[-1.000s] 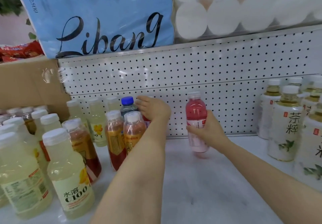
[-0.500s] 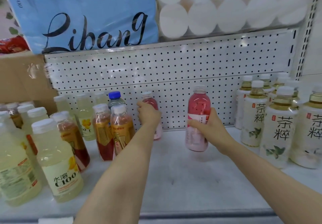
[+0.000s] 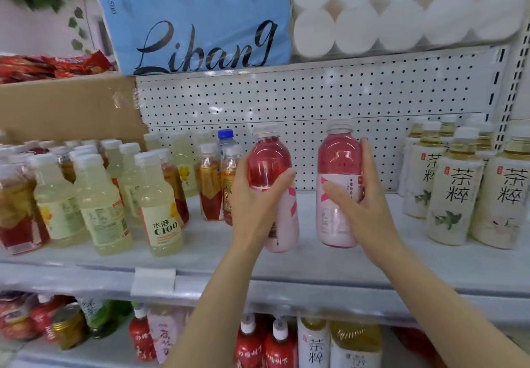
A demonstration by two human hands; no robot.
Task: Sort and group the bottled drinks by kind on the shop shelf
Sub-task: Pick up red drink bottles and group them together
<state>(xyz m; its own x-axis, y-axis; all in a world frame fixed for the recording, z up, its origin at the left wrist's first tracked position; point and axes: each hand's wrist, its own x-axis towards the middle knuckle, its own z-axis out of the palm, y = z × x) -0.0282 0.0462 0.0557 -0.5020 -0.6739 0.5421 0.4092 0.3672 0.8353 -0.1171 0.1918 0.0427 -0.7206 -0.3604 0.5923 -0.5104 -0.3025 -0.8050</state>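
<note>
My left hand (image 3: 256,195) grips a pink drink bottle (image 3: 269,161) with a white cap, held just above the white shelf (image 3: 286,270). My right hand (image 3: 355,195) holds a second pink bottle (image 3: 338,161) of the same kind beside it, a hand's width to the right. Both bottles are upright over the bare middle of the shelf. Left of them stands a mixed group: pale yellow C100 bottles (image 3: 160,213), amber and red tea bottles (image 3: 210,187) and a blue-capped water bottle (image 3: 226,141). At the right stand white-labelled tea bottles (image 3: 456,192).
A perforated white back panel (image 3: 315,101) closes the shelf behind. A cardboard box (image 3: 66,109) sits at the back left. Blue tissue packs (image 3: 195,20) and paper rolls (image 3: 401,9) lie on the shelf above. The lower shelf holds red bottles (image 3: 266,344) and more tea bottles (image 3: 315,342).
My left hand has pulled a pink bottle out from the back by the mixed group and brought it forward. The right hand's pink bottle has lifted slightly. The camera has drawn back.
</note>
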